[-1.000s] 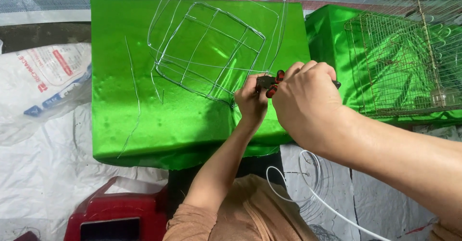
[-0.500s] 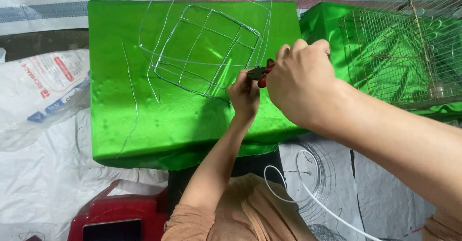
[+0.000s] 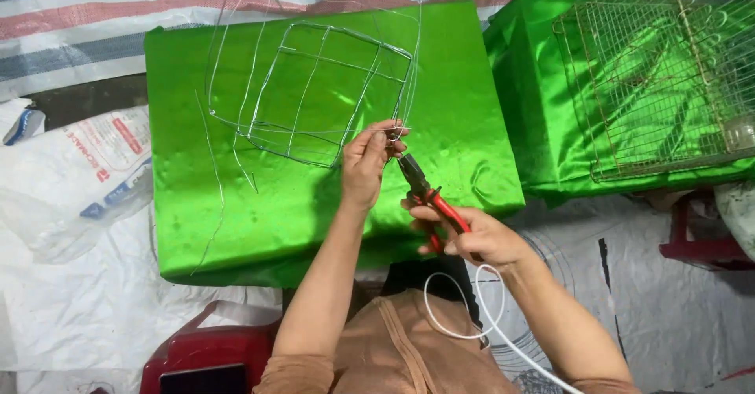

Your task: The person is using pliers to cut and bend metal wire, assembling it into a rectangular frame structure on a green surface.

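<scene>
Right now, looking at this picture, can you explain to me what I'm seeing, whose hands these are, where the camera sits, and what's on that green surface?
The picture comes from a camera worn on a person's head, looking down at their own two bare hands. No machine is involved.

The left hand pinches thin wire at the corner of a wire grid frame, a square made of crossing wires. The right hand grips a pair of red-handled pliers, whose tip points at that same corner.

The frame lies on a block wrapped in shiny green cloth. A second green-covered block at the right carries a finished-looking wire mesh cage.

Around them are white plastic sacks on the ground, a red stool near the person's knees, and a loop of white cord by the right wrist.
</scene>
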